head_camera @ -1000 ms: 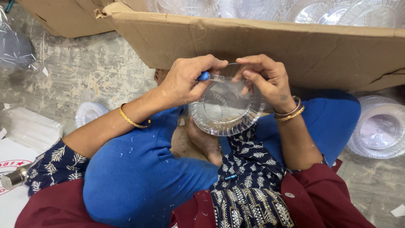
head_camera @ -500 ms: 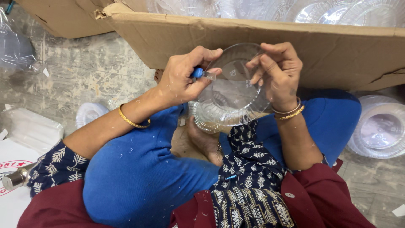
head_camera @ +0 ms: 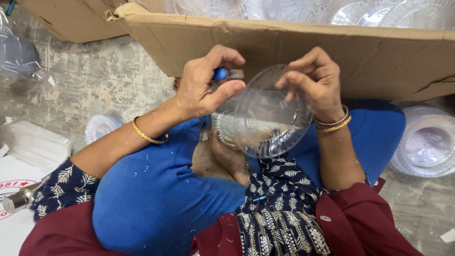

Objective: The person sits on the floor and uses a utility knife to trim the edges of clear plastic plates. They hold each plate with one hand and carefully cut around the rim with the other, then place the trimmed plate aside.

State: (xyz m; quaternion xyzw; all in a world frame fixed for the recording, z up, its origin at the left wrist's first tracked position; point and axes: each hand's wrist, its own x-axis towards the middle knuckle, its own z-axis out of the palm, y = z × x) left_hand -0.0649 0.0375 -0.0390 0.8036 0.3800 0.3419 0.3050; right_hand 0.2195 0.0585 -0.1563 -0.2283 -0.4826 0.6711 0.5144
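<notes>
A clear plastic bowl is tilted up in front of me, above my lap. My right hand pinches its upper right rim. My left hand grips a small blue-handled blade tool, whose metal tip touches the bowl's upper left rim. Another clear bowl sits lower, between my knees, partly hidden by the raised one. My bare foot lies under both.
A cardboard box holding several clear bowls stands right ahead. A stack of clear bowls lies on the floor at right. A white lid and plastic-wrapped packs lie at left.
The bowl has been lifted off the lower one and tipped up towards the box. Both hands have risen with it, the tool staying at the rim.
</notes>
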